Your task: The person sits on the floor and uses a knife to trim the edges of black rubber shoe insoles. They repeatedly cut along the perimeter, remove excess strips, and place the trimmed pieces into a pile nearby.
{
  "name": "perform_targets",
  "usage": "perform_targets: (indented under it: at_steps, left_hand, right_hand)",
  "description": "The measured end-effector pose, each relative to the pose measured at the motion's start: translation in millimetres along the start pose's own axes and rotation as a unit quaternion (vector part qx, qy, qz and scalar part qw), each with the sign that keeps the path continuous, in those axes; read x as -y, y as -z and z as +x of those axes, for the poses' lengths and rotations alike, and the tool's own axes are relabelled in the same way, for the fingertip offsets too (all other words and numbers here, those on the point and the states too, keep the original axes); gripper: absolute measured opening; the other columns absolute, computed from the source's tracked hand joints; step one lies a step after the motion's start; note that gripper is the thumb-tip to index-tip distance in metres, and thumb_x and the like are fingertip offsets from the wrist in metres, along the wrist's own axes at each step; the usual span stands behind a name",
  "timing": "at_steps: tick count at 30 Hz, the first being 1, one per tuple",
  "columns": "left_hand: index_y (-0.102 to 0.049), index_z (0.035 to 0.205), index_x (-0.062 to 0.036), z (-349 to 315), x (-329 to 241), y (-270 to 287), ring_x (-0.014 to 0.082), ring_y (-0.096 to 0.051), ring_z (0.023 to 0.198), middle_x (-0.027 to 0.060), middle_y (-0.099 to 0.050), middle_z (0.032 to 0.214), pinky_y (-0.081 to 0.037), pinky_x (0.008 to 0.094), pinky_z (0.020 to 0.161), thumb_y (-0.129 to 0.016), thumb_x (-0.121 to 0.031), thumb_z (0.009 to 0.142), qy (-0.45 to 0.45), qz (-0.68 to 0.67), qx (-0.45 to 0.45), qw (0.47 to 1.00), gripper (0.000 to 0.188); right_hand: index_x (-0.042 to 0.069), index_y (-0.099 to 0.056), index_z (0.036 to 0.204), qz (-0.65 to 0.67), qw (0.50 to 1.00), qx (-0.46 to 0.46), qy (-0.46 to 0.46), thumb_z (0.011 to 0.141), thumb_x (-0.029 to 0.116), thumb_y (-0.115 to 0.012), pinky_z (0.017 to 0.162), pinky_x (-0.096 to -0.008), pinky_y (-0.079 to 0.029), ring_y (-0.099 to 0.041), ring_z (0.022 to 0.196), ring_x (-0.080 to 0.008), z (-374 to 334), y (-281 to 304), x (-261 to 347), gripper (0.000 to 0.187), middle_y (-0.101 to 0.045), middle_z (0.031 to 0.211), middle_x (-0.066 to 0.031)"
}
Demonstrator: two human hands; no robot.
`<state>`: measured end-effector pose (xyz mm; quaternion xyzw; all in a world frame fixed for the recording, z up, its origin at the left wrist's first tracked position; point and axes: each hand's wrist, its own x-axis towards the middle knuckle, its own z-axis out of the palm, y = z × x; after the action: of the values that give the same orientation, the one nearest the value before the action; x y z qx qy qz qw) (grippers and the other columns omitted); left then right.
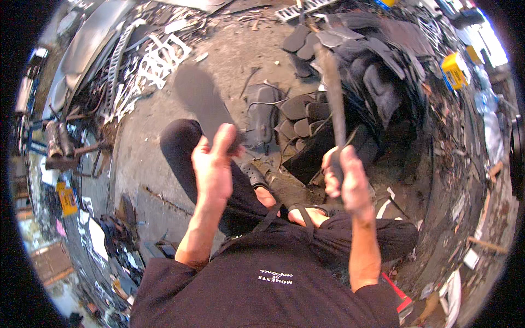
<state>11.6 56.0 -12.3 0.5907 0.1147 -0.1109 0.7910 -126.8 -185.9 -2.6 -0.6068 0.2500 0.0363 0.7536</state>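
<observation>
My left hand (213,172) is closed round the narrow end of a dark grey shoe sole (201,95), thumb on top. The sole tilts up and away over my bent left knee. In my right hand (350,177) is the dark handle of a long knife (336,95), its brownish-grey blade pointing up and away, smeared by motion. Blade and sole are apart. Between them on the ground lie another dark sole-shaped piece (263,112) and a packed stack of soles (303,117).
A heap of dark sheets and cut pieces (377,71) rises at the far right. White frame-like scraps (164,60) litter the far left. My legs are bent in front of me, with a dark clog (253,176) on one foot. A yellow box (455,71) sits at right.
</observation>
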Motion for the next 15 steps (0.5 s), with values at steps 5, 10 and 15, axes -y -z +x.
perform_targets:
  at_steps: [5, 10, 15]
  left_hand:
    - [-0.068, 0.115, -0.0142, -27, 5, -23, 0.0059, -0.062, 0.084, -0.0053, -0.071, 0.105, -0.049, 0.0235, 0.067, -0.076, -0.033, 0.102, 0.082, -0.082, -0.067, 0.991, 0.024]
    - [-0.067, 0.100, -0.0163, -33, -8, -35, 0.0044, -0.051, 0.059, -0.0069, -0.066, 0.083, -0.037, 0.0226, 0.051, -0.075, -0.042, 0.103, 0.080, -0.161, -0.071, 0.981, 0.027]
    - [-0.070, 0.110, -0.0132, -47, -9, -25, 0.0062, -0.061, 0.070, -0.0044, -0.071, 0.093, -0.050, 0.0248, 0.057, -0.070, -0.037, 0.106, 0.111, -0.148, -0.038, 0.982, 0.024]
  right_hand:
    - [0.007, -0.061, 0.109, -0.267, 0.940, -0.059, 0.203, 0.110, 0.035, -0.056, 0.063, -0.0471, -0.054, -0.073, 0.069, -0.0381, -9, -87, -50, 0.028, -0.069, 0.079, -0.0205]
    - [0.007, -0.061, 0.116, -0.246, 0.951, -0.074, 0.172, 0.108, 0.044, -0.060, 0.069, -0.0488, -0.057, -0.074, 0.080, -0.0467, -30, -101, -96, 0.038, -0.071, 0.082, -0.0240]
    - [0.005, -0.060, 0.116, -0.283, 0.934, -0.065, 0.209, 0.108, 0.045, -0.059, 0.071, -0.0502, -0.057, -0.074, 0.085, -0.0492, -27, -90, -89, 0.041, -0.071, 0.089, -0.0272]
